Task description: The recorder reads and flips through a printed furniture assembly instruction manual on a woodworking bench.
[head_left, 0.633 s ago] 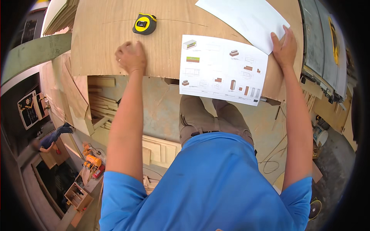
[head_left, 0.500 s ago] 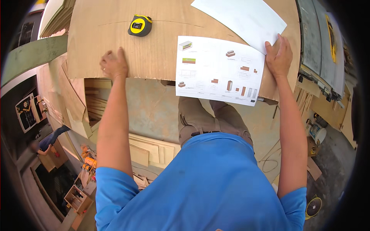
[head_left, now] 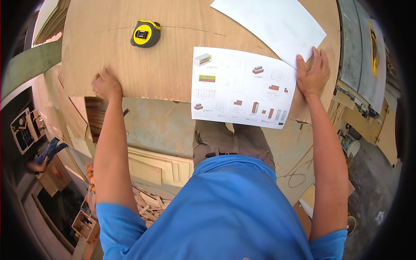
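Observation:
A sheet of plywood (head_left: pixel 173 65) lies before me with a faint line across its upper part. My left hand (head_left: pixel 106 85) rests on its front edge towards the left corner, fingers loosely bent and thumb apart, holding nothing. My right hand (head_left: pixel 313 72) lies with spread fingers on the right side of the board, at the edges of two papers. One is a printed drawing sheet (head_left: pixel 236 89) with small furniture pictures, hanging partly over the front edge. The other is a blank white sheet (head_left: pixel 271 26). A yellow and black tape measure (head_left: pixel 145 34) sits on the board, touched by neither hand.
A grey machine table (head_left: pixel 357 47) stands beside the board on the right. Stacked wood panels (head_left: pixel 160 167) and offcuts (head_left: pixel 149 203) lie below. At the far left another person (head_left: pixel 45 158) bends near a wooden box. A white bucket (head_left: pixel 349 145) stands at the right.
My left hand has shifted left along the board's front edge. The tape measure, papers and board sit slightly differently as my view has turned. My right hand remains at the papers.

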Demonstrator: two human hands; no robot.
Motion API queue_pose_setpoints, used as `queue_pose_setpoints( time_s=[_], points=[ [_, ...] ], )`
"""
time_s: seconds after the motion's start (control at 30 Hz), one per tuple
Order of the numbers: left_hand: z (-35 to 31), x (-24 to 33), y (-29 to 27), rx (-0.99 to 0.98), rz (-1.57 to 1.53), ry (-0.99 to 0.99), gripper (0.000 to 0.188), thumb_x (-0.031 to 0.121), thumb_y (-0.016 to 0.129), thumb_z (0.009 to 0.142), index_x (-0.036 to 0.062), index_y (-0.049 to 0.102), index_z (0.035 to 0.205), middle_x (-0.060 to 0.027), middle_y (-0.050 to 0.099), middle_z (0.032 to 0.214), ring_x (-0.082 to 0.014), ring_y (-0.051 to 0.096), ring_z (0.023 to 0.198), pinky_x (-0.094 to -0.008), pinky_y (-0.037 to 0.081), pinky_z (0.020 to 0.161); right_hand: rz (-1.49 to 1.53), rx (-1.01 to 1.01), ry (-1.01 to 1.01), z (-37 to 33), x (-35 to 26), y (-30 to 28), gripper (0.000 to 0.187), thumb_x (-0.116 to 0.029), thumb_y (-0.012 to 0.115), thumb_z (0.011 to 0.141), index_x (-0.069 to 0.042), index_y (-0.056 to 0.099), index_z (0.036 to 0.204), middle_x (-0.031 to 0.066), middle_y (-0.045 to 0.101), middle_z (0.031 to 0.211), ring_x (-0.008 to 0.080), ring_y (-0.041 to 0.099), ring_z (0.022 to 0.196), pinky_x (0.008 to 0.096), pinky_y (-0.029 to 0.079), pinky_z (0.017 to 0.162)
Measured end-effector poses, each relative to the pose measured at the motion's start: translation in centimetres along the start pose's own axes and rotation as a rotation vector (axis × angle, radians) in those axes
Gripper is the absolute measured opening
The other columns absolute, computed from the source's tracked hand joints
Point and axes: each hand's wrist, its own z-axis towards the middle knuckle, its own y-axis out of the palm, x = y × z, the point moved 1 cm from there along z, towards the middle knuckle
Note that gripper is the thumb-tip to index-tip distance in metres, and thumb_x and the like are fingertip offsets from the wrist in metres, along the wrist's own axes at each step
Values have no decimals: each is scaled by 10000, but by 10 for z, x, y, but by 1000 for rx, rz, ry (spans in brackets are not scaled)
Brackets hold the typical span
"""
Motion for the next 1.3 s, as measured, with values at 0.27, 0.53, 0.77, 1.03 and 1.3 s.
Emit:
queue_pose_setpoints(
  time_s=[0.27, 0.53, 0.77, 1.03, 1.3],
  points=[
    [-3, -3, 0, -4, 7, 17, 748, 632, 567, 953, 35, 534, 1402, -180, 451, 1528, -354, 331, 1471, -488, 310, 1207, 31, 19, -24, 1, 3, 5, 676, -556, 637, 937, -125, 557, 1451, 212, 477, 1535, 374, 442, 1420, 495, 291, 1191],
    [1, 2, 1, -34, 15, -35, 807, 682, 576, 923, 75, 501, 1450, -145, 375, 1594, -341, 263, 1517, -498, 309, 1215, 34, 43, -46, 2, 10, 11, 649, -553, 624, 954, -124, 572, 1438, 216, 508, 1513, 376, 457, 1422, 485, 320, 1190],
    [-2, 2, 0, -49, 30, -52, 832, 706, 560, 916, 103, 468, 1481, -104, 342, 1624, -321, 226, 1538, -493, 327, 1208, 42, 44, -48, 2, 14, 14, 630, -541, 614, 968, -115, 579, 1432, 220, 517, 1509, 382, 467, 1417, 474, 333, 1192],
    [0, -2, 1, -40, 43, -35, 847, 728, 553, 909, 119, 456, 1490, -110, 335, 1626, -318, 227, 1537, -527, 324, 1197, 59, 46, -51, 3, 11, 9, 592, -505, 619, 983, -97, 586, 1412, 201, 553, 1476, 381, 500, 1385, 453, 380, 1165],
    [2, -3, 4, -33, 51, -37, 875, 752, 560, 890, 131, 452, 1496, -110, 340, 1624, -319, 228, 1536, -546, 323, 1190, 66, 35, -71, 5, 9, 7, 588, -498, 610, 990, -70, 588, 1392, 197, 577, 1435, 378, 531, 1342, 440, 402, 1139]
  ],
)
